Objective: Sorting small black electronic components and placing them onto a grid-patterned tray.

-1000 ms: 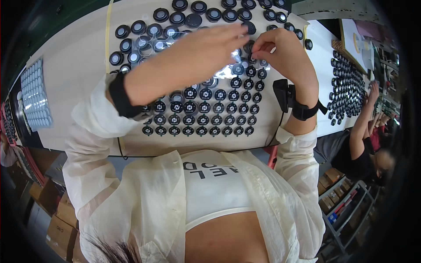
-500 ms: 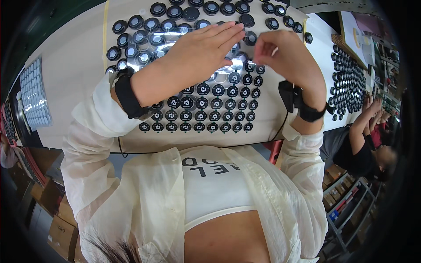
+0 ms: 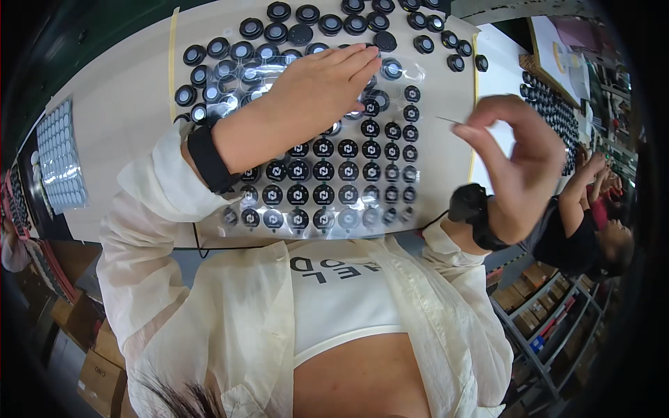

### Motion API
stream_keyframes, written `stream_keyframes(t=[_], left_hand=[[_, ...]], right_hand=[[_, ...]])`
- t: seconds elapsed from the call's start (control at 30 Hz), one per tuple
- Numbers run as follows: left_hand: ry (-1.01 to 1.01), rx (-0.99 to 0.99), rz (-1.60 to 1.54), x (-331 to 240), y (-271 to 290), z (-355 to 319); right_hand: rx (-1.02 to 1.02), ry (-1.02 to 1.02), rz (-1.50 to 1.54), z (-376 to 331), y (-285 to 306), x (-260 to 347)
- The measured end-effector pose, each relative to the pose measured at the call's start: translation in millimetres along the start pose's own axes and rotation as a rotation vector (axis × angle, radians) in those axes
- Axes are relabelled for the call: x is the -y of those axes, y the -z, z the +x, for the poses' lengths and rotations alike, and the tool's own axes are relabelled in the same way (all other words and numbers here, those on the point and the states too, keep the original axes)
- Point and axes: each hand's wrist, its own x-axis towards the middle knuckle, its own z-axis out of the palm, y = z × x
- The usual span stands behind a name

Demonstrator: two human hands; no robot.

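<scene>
My left hand (image 3: 327,80) lies flat with fingers stretched over a clear plastic sheet (image 3: 432,164) that carries rows of round black stickers with white marks (image 3: 323,171). Off to the right of the sheet is my right hand (image 3: 519,157), raised, with thumb and forefinger pinched together. From the pinch juts a thin, pointed sliver (image 3: 447,119), seen nearly edge-on; its kind is unclear. Black round pieces with pale centres (image 3: 242,51) stand beyond and under the far part of the sheet, some of them hidden by my left hand and forearm.
Yellow tape lines (image 3: 172,70) cross the table at both sides. On the left lies a clear-wrapped sheet of pale discs (image 3: 61,157). More black round pieces (image 3: 550,111) crowd the white table at right, near another person's arms (image 3: 577,181). Cardboard boxes (image 3: 101,376) sit below left.
My right hand has moved right and toward me, away from the sheet, and the thin sliver now shows in its pinch. The sheet's near edge lies slightly closer to me. My left hand stays nearly in place.
</scene>
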Motion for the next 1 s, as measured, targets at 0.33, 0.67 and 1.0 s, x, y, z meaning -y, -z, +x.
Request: stream_keyframes(t=[0.33,0.67,1.0], left_hand=[[0.077,-0.023,-0.449,19.2,35.9,17.8],[0.184,0.236,-0.034,112.7,71.5,13.9],[0.351,0.038,-1.094,61.0,80.6,-5.3]], right_hand=[[-0.013,-0.137,0.374,3.4,-11.9,-9.0],[0.060,-0.252,0.753,10.2,-74.7,-27.4],[0.072,-0.400,1.090,15.1,-92.7,-38.5]])
